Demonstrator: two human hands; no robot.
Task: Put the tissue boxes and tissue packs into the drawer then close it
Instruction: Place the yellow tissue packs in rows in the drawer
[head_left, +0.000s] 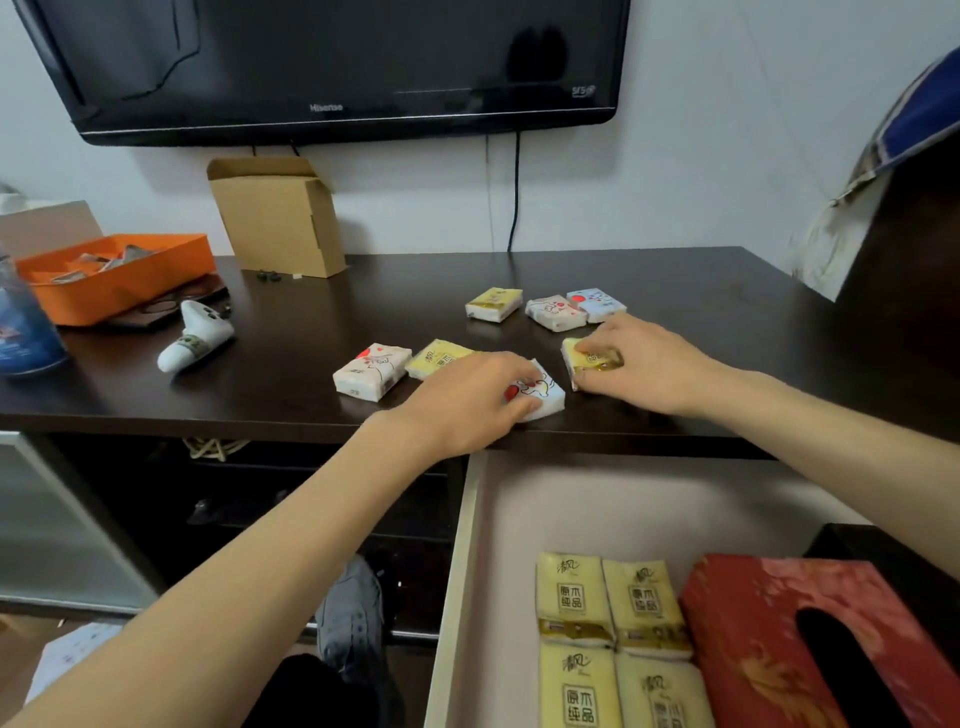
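Several small tissue packs lie on the dark desk (675, 280). My left hand (467, 400) grips a white pack with red print (543, 392) near the desk's front edge. My right hand (644, 364) grips a yellow pack (589, 358) beside it. To the left lie another white-red pack (370, 370) and a yellow pack (436, 358). Further back sit a yellow pack (493, 304), a white-red pack (555, 313) and a pale blue pack (596, 304). The open drawer (467, 571) below holds several yellow packs (608, 644) and a red tissue box (810, 639).
An orange tray (114, 275), a cardboard box (278, 215), a white game controller (195, 338) and a blue bottle (23, 322) stand on the desk's left. A black TV (322, 62) hangs on the wall above. Dark shelves (291, 493) are left of the drawer.
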